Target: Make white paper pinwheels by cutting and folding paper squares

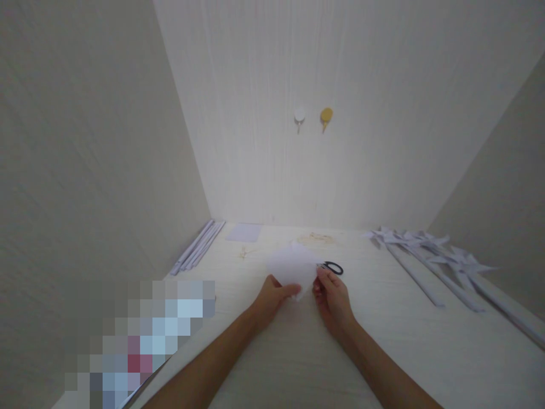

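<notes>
A white sheet of paper (292,264) is held up over the table between my two hands. My left hand (275,298) pinches its lower left part, with the thumb lying across the front. At the right corner, my right hand (332,295) has its thumb and fingers closed on the paper's edge. Just beyond that hand lie scissors (334,267) with black handles; the blades are mostly hidden by the paper and the hand.
Several rolled paper sticks (198,248) lie at the left, beside a square paper stack (244,232). Paper pinwheels (462,261) on sticks lie at the right. Thin tan pieces (319,238) are at the back, below two wall hooks (326,115). Walls enclose three sides.
</notes>
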Demonstrator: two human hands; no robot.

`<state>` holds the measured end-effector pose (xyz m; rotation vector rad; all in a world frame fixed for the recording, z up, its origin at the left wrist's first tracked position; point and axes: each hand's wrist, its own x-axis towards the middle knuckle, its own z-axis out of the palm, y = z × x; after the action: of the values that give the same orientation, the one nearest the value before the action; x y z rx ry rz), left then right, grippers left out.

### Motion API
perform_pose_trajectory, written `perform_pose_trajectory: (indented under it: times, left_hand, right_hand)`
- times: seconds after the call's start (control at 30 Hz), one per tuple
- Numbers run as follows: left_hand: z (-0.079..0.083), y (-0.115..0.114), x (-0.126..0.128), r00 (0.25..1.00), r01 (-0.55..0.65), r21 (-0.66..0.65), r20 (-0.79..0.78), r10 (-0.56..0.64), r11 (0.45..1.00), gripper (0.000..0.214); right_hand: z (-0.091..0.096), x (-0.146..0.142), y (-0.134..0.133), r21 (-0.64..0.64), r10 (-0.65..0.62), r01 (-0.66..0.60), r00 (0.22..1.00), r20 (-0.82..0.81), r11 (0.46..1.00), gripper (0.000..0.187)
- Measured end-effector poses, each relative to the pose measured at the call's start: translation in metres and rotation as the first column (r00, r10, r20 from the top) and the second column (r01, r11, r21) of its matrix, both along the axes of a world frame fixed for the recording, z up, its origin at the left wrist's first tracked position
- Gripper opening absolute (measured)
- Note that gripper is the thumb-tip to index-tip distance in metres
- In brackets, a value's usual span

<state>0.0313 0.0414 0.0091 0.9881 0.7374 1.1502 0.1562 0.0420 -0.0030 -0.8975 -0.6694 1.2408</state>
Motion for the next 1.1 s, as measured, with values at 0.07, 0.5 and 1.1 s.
perform_pose_trajectory:
  times: [0.07, 0.5, 1.1]
  left_hand:
    - [-0.0023, 0.0006, 0.0004, 0.998, -0.061, 0.032, -0.023, 0.061, 0.998, 0.027]
    - [-0.0076, 0.0071, -0.0008, 0.974, -0.222, -0.102, 0.012, 0.224, 0.97, 0.02]
    - [-0.0076, 0.0068, -0.0003, 0.962, -0.257, -0.13, 0.061, 0.267, 0.958, 0.016]
  right_hand:
    - [-0.0005, -0.0017, -0.0011, 0.017, 0.032, -0.034, 0.992, 0.125, 0.999, 0.027]
    - [-0.0062, -0.0052, -0.0042, 0.042, 0.201, -0.3, 0.73, 0.653, 0.953, 0.017]
    - [-0.0019, -0.0046, -0.0066, 0.02, 0.265, -0.365, 0.711, 0.651, 0.931, 0.016]
